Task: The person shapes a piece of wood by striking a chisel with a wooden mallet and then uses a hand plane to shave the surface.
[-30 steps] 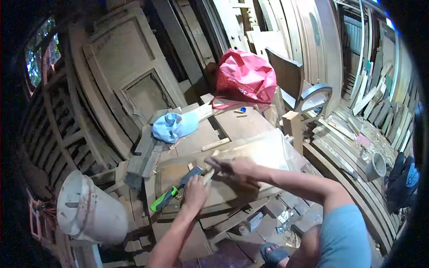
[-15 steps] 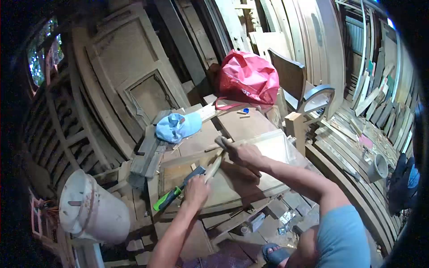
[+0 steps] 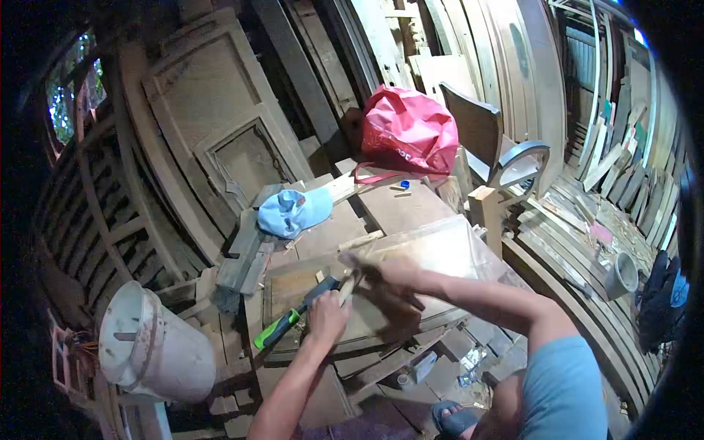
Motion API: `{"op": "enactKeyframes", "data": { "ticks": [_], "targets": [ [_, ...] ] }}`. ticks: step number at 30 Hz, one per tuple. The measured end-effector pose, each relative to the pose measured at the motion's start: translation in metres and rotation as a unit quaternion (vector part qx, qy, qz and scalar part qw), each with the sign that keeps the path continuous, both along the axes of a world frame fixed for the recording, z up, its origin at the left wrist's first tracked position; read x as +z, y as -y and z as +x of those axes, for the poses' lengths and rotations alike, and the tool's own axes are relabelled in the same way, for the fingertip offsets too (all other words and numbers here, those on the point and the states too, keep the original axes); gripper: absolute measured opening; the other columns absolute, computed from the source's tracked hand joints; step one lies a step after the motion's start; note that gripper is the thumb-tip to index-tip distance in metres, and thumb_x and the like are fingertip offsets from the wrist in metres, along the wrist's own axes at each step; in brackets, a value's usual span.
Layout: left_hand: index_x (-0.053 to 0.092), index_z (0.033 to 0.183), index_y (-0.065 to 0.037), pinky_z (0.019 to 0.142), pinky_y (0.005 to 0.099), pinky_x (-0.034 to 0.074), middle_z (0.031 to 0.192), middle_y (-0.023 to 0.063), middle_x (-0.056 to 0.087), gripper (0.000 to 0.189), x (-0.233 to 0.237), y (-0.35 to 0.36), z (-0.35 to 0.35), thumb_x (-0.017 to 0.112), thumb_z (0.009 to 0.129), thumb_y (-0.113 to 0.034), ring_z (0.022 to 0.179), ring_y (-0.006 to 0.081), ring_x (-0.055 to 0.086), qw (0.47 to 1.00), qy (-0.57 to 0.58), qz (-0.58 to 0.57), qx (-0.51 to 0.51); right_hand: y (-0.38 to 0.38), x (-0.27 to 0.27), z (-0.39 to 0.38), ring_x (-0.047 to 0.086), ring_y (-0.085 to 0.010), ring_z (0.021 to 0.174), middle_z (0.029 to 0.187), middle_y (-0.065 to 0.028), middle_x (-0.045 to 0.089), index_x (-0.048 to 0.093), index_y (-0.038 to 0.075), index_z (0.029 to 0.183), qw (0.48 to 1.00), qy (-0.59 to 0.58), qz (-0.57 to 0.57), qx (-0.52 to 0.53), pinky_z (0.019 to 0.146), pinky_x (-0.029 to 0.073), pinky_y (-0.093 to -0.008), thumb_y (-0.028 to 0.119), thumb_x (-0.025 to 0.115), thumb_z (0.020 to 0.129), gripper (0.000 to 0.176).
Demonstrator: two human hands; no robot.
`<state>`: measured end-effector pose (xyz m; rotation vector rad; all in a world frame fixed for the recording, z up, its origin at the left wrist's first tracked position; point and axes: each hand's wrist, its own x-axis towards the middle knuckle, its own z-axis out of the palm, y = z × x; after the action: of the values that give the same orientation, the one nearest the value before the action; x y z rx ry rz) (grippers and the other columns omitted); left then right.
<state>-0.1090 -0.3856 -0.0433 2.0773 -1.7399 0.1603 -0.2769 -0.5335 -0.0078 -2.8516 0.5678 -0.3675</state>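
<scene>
My left hand (image 3: 328, 319) is closed around a pale wooden-handled chisel (image 3: 345, 288), held slanted against a brown wooden panel (image 3: 290, 282) that lies flat on a stack of boards. My right hand (image 3: 392, 275) is blurred with motion and grips a hammer (image 3: 352, 261), whose head is just above the top of the chisel. A green-handled tool (image 3: 281, 330) with a dark blade lies on the panel just left of my left hand. The chisel's tip is hidden by my hands.
On the boards behind the panel lie a blue cap (image 3: 293, 211) and a red bag (image 3: 407, 132). A white bucket (image 3: 154, 352) lies tipped at the lower left. A chair (image 3: 491, 147), a wooden block (image 3: 482, 205) and a grey cup (image 3: 622, 275) are to the right. Door frames lean all around.
My right hand lifted the hammer up and away from the chisel half a second ago, then swung it back down onto it. My left hand has stayed in place on the chisel.
</scene>
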Motion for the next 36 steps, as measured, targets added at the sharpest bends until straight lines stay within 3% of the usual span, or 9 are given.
{"op": "enactKeyframes", "data": {
  "ticks": [3, 9, 11, 15, 26, 28, 29, 35, 36],
  "targets": [
    [0.064, 0.084, 0.001, 0.068, 0.0469, 0.051, 0.081, 0.0222, 0.063, 0.028, 0.005, -0.005, -0.002, 0.062, 0.081, -0.027, 0.074, 0.0394, 0.063, 0.999, -0.017, -0.020, -0.022, -0.005, -0.015, 0.004, 0.063, -0.0398, 0.074, 0.082, -0.0219, 0.064, 0.008, 0.033, 0.148, 0.997, -0.072, 0.030, -0.018, 0.066, 0.050, -0.0483, 0.014, 0.059, 0.078, 0.088],
    [0.066, 0.081, -0.002, 0.068, 0.0485, 0.051, 0.078, 0.0214, 0.065, 0.030, 0.018, -0.008, 0.005, 0.062, 0.079, -0.031, 0.075, 0.0405, 0.063, 0.994, -0.092, 0.066, -0.002, 0.023, 0.013, -0.005, 0.064, -0.0368, 0.070, 0.078, -0.0184, 0.065, 0.041, 0.017, 0.134, 0.994, 0.008, 0.035, -0.104, 0.058, 0.049, -0.0485, 0.028, 0.059, 0.081, 0.057],
    [0.067, 0.080, -0.003, 0.068, 0.0489, 0.051, 0.077, 0.0210, 0.065, 0.030, 0.025, -0.012, -0.002, 0.063, 0.079, -0.033, 0.074, 0.0402, 0.063, 0.987, -0.121, 0.103, -0.013, 0.054, -0.054, 0.006, 0.063, -0.0395, 0.074, 0.082, -0.0223, 0.064, 0.018, 0.024, 0.147, 0.999, -0.012, 0.036, -0.016, 0.061, 0.049, -0.0467, 0.021, 0.061, 0.078, 0.082],
    [0.064, 0.085, -0.003, 0.065, 0.0466, 0.050, 0.078, 0.0211, 0.064, 0.037, 0.026, -0.025, -0.010, 0.065, 0.080, -0.039, 0.072, 0.0402, 0.063, 0.992, -0.080, 0.082, -0.044, -0.010, 0.009, -0.007, 0.065, -0.0378, 0.074, 0.080, -0.0226, 0.065, 0.063, 0.000, 0.093, 0.987, -0.143, 0.047, -0.054, 0.061, 0.051, -0.0461, 0.014, 0.064, 0.071, 0.026],
    [0.059, 0.095, 0.000, 0.073, 0.0477, 0.043, 0.089, 0.0186, 0.050, 0.027, -0.004, -0.021, -0.020, 0.060, 0.084, -0.024, 0.087, 0.0369, 0.052, 0.995, 0.059, -0.078, -0.018, -0.015, 0.004, 0.001, 0.064, -0.0396, 0.073, 0.082, -0.0228, 0.064, 0.045, 0.015, 0.129, 0.987, -0.149, 0.051, 0.045, 0.059, 0.049, -0.0471, 0.021, 0.062, 0.076, 0.057],
    [0.059, 0.094, 0.001, 0.073, 0.0475, 0.043, 0.089, 0.0185, 0.050, 0.027, -0.010, -0.020, -0.014, 0.060, 0.083, -0.024, 0.087, 0.0366, 0.052, 0.996, 0.046, -0.073, -0.022, 0.001, -0.006, -0.003, 0.064, -0.0393, 0.071, 0.079, -0.0233, 0.063, 0.040, 0.017, 0.134, 0.991, 0.085, 0.100, 0.017, 0.059, 0.049, -0.0485, 0.023, 0.060, 0.079, 0.059],
    [0.060, 0.092, 0.001, 0.073, 0.0474, 0.044, 0.089, 0.0184, 0.051, 0.026, -0.011, -0.019, -0.011, 0.061, 0.082, -0.024, 0.086, 0.0364, 0.052, 0.996, 0.040, -0.072, -0.028, 0.012, 0.008, 0.005, 0.063, -0.0405, 0.072, 0.079, -0.0227, 0.064, 0.036, 0.018, 0.137, 0.992, -0.067, 0.059, -0.095, 0.059, 0.049, -0.0498, 0.026, 0.060, 0.081, 0.061],
    [0.061, 0.091, 0.001, 0.076, 0.0451, 0.047, 0.091, 0.0181, 0.055, 0.036, -0.003, -0.021, -0.003, 0.070, 0.074, -0.029, 0.087, 0.0367, 0.055, 0.996, -0.019, -0.072, -0.047, 0.018, -0.041, 0.000, 0.064, -0.0381, 0.070, 0.081, -0.0180, 0.066, 0.057, 0.005, 0.105, 0.991, 0.120, 0.040, -0.051, 0.060, 0.051, -0.0482, 0.034, 0.059, 0.083, 0.036],
    [0.061, 0.091, 0.001, 0.076, 0.0449, 0.047, 0.090, 0.0177, 0.055, 0.035, -0.001, -0.021, -0.004, 0.070, 0.074, -0.029, 0.086, 0.0368, 0.055, 0.995, -0.024, -0.079, -0.056, 0.013, -0.038, 0.003, 0.065, -0.0349, 0.072, 0.081, -0.0179, 0.066, 0.058, 0.003, 0.102, 0.989, -0.112, 0.040, -0.093, 0.061, 0.052, -0.0462, 0.033, 0.058, 0.083, 0.035]
  ]
}}
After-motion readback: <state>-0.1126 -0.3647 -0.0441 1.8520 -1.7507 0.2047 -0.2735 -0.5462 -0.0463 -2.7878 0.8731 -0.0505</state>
